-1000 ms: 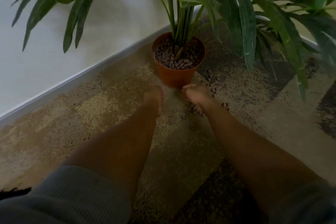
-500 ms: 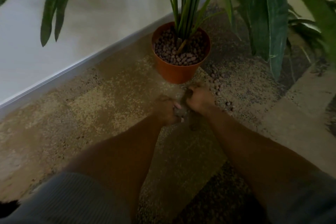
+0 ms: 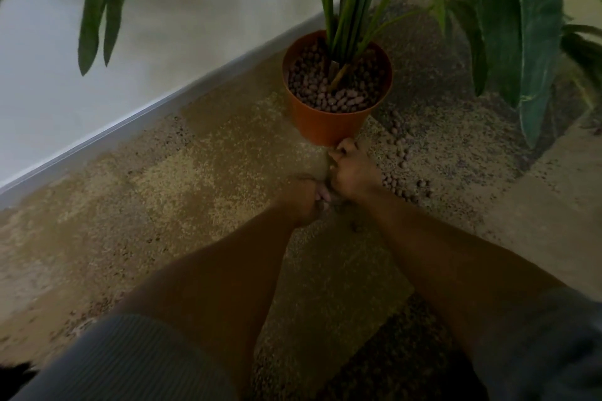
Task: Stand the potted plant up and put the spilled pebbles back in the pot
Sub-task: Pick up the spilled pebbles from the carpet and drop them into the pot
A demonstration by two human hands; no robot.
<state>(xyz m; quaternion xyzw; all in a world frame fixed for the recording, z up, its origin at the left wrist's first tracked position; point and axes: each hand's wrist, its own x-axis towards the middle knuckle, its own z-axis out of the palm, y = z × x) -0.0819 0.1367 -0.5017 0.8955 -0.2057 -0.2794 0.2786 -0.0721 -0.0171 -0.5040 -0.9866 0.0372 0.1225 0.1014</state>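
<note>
I am crouching over the carpet (image 3: 202, 179), curling my left hand (image 3: 301, 202) and right hand (image 3: 350, 172) together, fingers closing around gathered pebbles (image 3: 399, 153), just below the orange pot (image 3: 325, 127), which is standing upright near the white wall (image 3: 163, 26) so I can tip them in.

A plain white wall (image 3: 156, 42) runs along the upper left, meeting the floor at a pale skirting board (image 3: 136, 122) that slants up toward the right. The floor is speckled carpet (image 3: 163, 192) in tan and brown patches, with a darker patch (image 3: 404, 365) near the bottom. At the far upper right, a yellowish surface (image 3: 583, 6) shows, possibly a 2nd wall. The light is dim.
</note>
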